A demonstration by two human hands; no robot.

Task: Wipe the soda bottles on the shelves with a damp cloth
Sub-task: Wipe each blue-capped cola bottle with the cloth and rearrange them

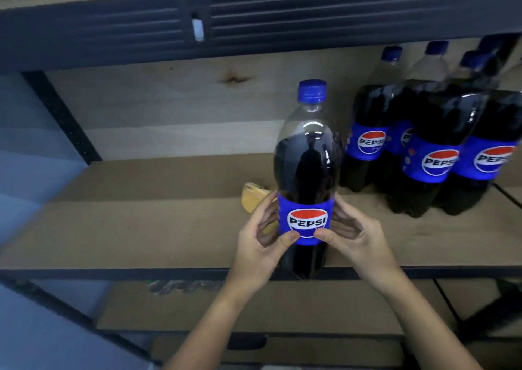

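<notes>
A bottle [306,171] is held upright in both hands at the front edge of the shelf [141,228].

The left hand [262,239] and right hand [353,234] are curled round the blue label from either side — thumbs pressed on its front, fingers wrapped behind. The bottle's base sits at or just above the front edge; which cannot be told. A yellow cloth [254,198] lies on the shelf just behind the left hand, partly hidden by it. More bottles [432,143] are grouped toward the shelf's right end — upright, close together, well apart from the held one.
</notes>
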